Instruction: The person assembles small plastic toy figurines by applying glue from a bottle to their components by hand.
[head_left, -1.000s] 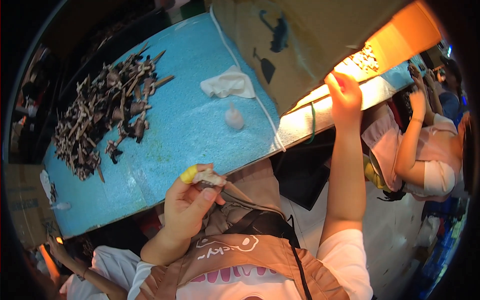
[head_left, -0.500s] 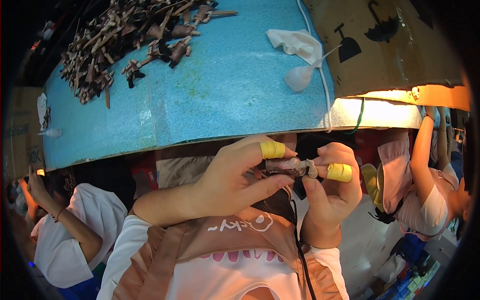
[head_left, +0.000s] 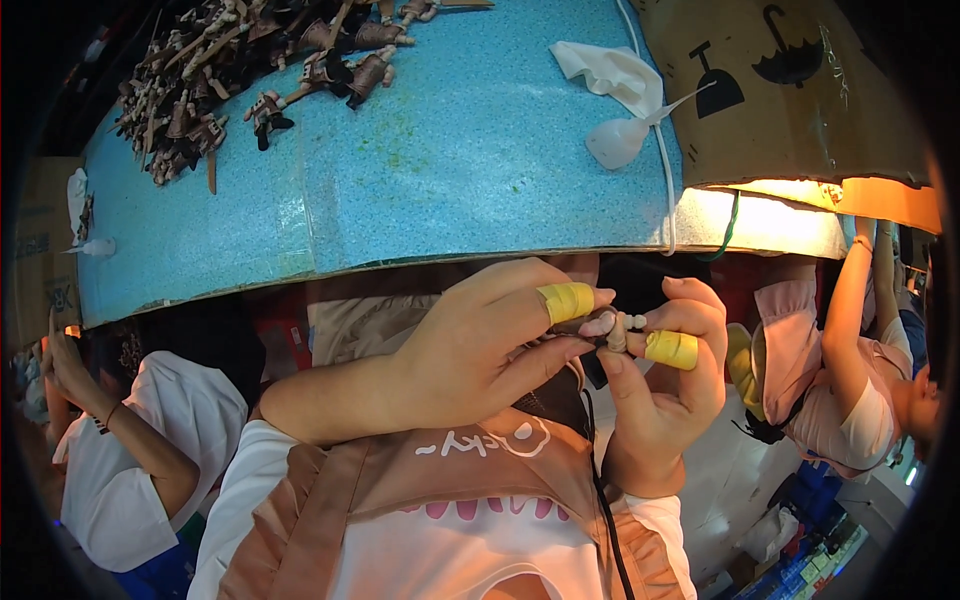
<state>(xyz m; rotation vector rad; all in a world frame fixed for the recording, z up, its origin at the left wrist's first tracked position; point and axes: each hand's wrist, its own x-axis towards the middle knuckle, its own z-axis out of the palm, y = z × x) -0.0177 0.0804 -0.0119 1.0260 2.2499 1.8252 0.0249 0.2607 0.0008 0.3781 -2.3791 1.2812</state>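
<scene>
Just past my chest, my left hand [head_left: 475,335] pinches a small brown and pinkish figurine [head_left: 597,326] between thumb and forefinger. Much of its body is hidden by those fingers. Thumb and fingers of my right hand [head_left: 665,405] close on a small pale figurine part [head_left: 618,337], which touches the figurine's end; whether the two are joined I cannot tell. Yellow tape [head_left: 567,302] wraps my left forefinger, and more yellow tape [head_left: 671,349] is round a right finger. A pile of similar brown and black figurines [head_left: 180,100] lies at the far left of the blue table [head_left: 420,170].
A white squeeze bottle [head_left: 617,142] with a thin nozzle and a white cloth [head_left: 610,75] lie beside a white cable [head_left: 667,190]. A cardboard box [head_left: 770,120] stands at the right over a bright light. Co-workers sit on both sides, one in a white top [head_left: 160,460].
The figurine has turned in my left fingers, so less of its body shows. Both hands stay close together, shifted slightly to the right; the view has tilted a little.
</scene>
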